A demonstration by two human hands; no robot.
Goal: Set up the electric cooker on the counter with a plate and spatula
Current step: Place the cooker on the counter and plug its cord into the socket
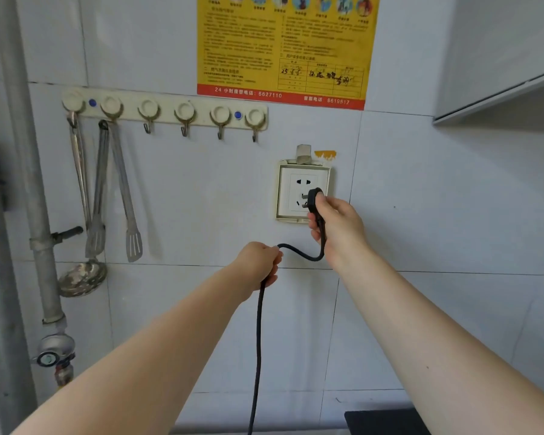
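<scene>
Plug (314, 200) sits at the wall socket (302, 193), pinched in your right hand (336, 227); it's light and rigid, so grip its body; your left hand (259, 262) curls around the limp cord (258, 340).

The plug (314, 199) and its cord (258, 340) are black against a white socket (299, 193) in a yellowed cream frame. The wall tiles (176, 199) are pale grey-white. At 12 o'clock hangs a yellow poster (283, 48) with a red bottom band. The hook rail (167, 109) is cream with two blue dots. The utensils (124, 196) look dull silver, perhaps steel.
</scene>
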